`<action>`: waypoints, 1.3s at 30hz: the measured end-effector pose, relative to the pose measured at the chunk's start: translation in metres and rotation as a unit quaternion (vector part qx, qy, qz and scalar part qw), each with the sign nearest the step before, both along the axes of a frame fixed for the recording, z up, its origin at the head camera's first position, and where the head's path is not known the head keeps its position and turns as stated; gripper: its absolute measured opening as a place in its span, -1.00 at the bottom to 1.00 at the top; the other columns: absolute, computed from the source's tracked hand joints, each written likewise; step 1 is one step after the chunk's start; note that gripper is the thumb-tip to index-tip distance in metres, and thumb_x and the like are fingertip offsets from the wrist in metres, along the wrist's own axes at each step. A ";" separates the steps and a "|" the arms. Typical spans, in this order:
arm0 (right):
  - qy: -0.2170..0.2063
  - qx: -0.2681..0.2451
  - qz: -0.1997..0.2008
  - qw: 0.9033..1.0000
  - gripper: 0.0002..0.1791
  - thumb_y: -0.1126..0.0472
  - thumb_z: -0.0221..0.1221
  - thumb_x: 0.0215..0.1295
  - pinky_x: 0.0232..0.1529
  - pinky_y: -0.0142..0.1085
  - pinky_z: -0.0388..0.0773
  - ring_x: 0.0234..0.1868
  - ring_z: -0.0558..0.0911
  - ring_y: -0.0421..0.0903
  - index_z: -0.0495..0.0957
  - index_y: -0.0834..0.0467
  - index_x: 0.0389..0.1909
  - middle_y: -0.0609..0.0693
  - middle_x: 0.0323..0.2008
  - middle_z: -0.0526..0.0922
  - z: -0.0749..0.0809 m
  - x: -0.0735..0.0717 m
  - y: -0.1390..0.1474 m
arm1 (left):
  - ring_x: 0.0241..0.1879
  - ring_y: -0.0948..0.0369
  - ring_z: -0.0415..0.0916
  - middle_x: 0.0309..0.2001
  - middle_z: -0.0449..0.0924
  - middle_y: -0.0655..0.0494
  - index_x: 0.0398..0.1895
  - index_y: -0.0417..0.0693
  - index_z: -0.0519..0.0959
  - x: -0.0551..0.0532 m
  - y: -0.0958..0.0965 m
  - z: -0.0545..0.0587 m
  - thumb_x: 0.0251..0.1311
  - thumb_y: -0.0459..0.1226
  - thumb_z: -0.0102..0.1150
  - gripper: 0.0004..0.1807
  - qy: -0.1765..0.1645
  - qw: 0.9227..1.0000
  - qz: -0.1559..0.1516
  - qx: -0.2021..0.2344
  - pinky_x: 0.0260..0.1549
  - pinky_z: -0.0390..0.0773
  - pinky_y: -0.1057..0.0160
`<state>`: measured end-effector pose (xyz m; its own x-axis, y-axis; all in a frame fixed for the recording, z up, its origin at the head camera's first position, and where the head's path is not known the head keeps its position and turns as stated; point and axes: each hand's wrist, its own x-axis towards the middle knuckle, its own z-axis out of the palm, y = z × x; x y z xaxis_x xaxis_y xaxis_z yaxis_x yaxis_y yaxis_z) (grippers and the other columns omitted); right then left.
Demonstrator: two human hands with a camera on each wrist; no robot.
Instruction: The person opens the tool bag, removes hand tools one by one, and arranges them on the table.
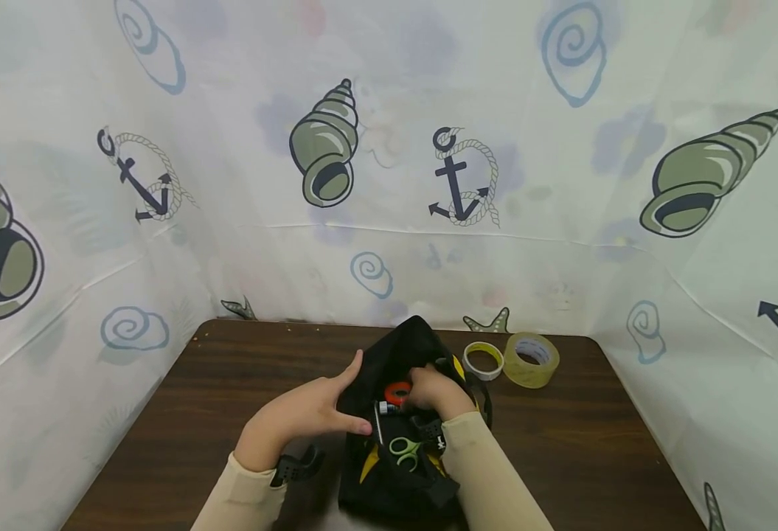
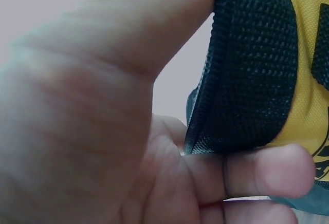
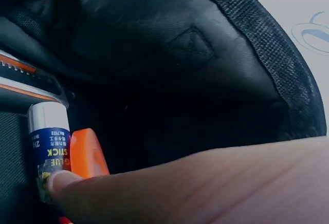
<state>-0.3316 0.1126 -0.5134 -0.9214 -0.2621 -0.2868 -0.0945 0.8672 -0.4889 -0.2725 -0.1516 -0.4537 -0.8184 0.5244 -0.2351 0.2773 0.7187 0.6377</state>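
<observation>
A black bag with yellow panels (image 1: 405,335) lies with its mouth spread on the table. My left hand (image 1: 302,409) holds its left rim, thumb inside and fingers along the outer side, as the left wrist view shows. Inside the bag, my right hand (image 1: 436,391) pinches an orange ring-shaped thing (image 1: 397,392); its fingers are mostly hidden. In the right wrist view that thumb lies against a glue stick (image 3: 50,142) with a white cap. Nearer me in the bag are green-handled scissors (image 1: 405,448). A black-and-white tool with orange edging (image 3: 31,82) lies beside the glue stick.
Right of the bag, a narrow white-and-yellow tape roll (image 1: 484,361) touches a wide clear tape roll (image 1: 531,360) on the brown table (image 1: 588,435). A patterned cloth (image 1: 389,147) hangs behind the table and along both sides.
</observation>
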 end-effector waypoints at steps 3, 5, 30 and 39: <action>0.006 0.003 0.002 1.000 -0.66 0.13 0.59 0.23 0.01 0.01 0.62 -0.13 0.55 0.02 0.70 0.17 -0.11 0.07 -0.12 0.63 -0.003 -0.002 -0.003 | 0.52 -0.10 0.49 0.66 0.30 -0.18 0.81 0.45 -0.39 0.000 -0.001 0.000 0.21 0.34 0.46 0.40 -0.003 1.000 0.003 0.001 0.44 0.51 -0.24; 0.009 0.005 0.004 1.000 -0.68 0.13 0.60 0.23 0.00 -0.01 0.62 -0.15 0.56 0.01 0.70 0.16 -0.14 0.05 -0.16 0.63 -0.005 -0.003 -0.004 | 0.52 -0.11 0.49 0.66 0.29 -0.17 0.81 0.45 -0.39 0.000 -0.002 -0.001 0.22 0.34 0.46 0.39 -0.004 1.000 0.002 0.005 0.44 0.51 -0.24; 0.063 -0.116 0.003 0.991 -0.33 0.29 0.64 0.05 -0.19 -0.10 0.63 -0.32 0.63 -0.02 0.54 0.22 0.17 0.04 -0.23 0.69 0.031 0.012 0.006 | 0.49 -0.08 0.53 0.65 0.32 -0.17 0.80 0.47 -0.40 -0.001 -0.001 -0.005 0.22 0.35 0.45 0.39 0.000 1.000 -0.006 0.012 0.41 0.55 -0.22; 0.116 -0.134 0.007 0.984 -0.25 0.30 0.62 0.14 0.04 0.01 0.71 -0.14 0.70 -0.04 0.54 0.11 0.35 0.04 -0.02 0.77 0.062 0.032 0.021 | 0.46 -0.08 0.56 0.61 0.38 -0.19 0.81 0.43 -0.41 -0.003 0.000 -0.004 0.23 0.35 0.44 0.40 0.005 1.000 -0.014 0.009 0.41 0.55 -0.22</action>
<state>-0.2997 0.1331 -0.4515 -0.9497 -0.3131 0.0118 -0.2414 0.7074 -0.6643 -0.2750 -0.1518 -0.4577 -0.8056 0.5512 -0.2174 0.3031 0.6986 0.6482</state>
